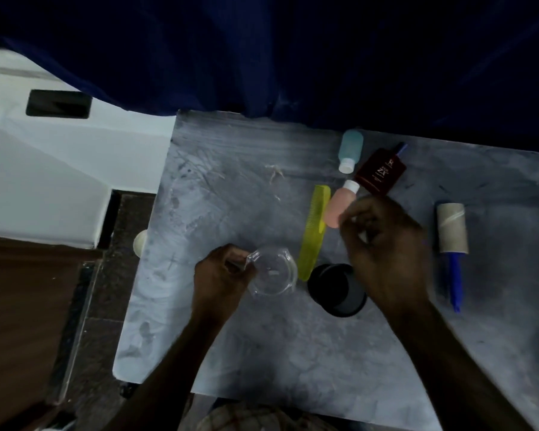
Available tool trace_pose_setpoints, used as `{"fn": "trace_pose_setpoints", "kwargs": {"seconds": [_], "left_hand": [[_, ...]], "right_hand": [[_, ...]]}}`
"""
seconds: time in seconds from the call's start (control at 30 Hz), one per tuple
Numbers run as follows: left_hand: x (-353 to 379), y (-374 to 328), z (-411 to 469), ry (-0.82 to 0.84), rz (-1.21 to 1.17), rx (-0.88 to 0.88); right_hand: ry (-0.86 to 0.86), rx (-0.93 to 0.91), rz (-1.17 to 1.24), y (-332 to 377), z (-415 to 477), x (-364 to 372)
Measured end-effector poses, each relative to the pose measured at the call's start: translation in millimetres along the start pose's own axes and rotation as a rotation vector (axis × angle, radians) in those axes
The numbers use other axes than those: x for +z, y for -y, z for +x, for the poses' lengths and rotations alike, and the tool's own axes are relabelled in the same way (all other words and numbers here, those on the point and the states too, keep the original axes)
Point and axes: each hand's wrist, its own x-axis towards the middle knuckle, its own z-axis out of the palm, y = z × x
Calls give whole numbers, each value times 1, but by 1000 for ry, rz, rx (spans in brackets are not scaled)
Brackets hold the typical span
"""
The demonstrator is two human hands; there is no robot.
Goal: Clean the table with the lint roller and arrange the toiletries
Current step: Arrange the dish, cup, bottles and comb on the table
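On table: two bottles, one comb; left fingers grip glass; right fingers unclear.

The left hand grips a clear cup by its rim, just beside the yellow comb.

1. The right hand is blurred. A small pale bit shows among its fingers, but what it is, or whether it is held, cannot be told.
2. That hand covers the lower end of the pink bottle and part of the black cup's rim.
3. The left hand pinches the clear cup, hiding that part of its rim.
4. Print on the maroon box is too small to read. The box hides most of a blue stick behind it.
5. The desk is cut off by the right edge.
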Motion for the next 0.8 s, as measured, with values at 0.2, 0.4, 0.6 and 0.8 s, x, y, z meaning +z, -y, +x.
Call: {"fn": "trace_pose_setpoints", "kwargs": {"seconds": [0.2,0.4,0.6,0.8], "left_hand": [[-40,-9,44,-96,-266,-48],[-62,-7,98,-159,-381,-68],[-54,-3,142,-165,-362,-91],[-42,3,177,-66,-379,-144]], "right_hand": [[274,-113,-93,30,25,88],[245,-1,55,38,46,142],[186,52,44,38,75,183],[199,73,-43,31,98,212]]}}
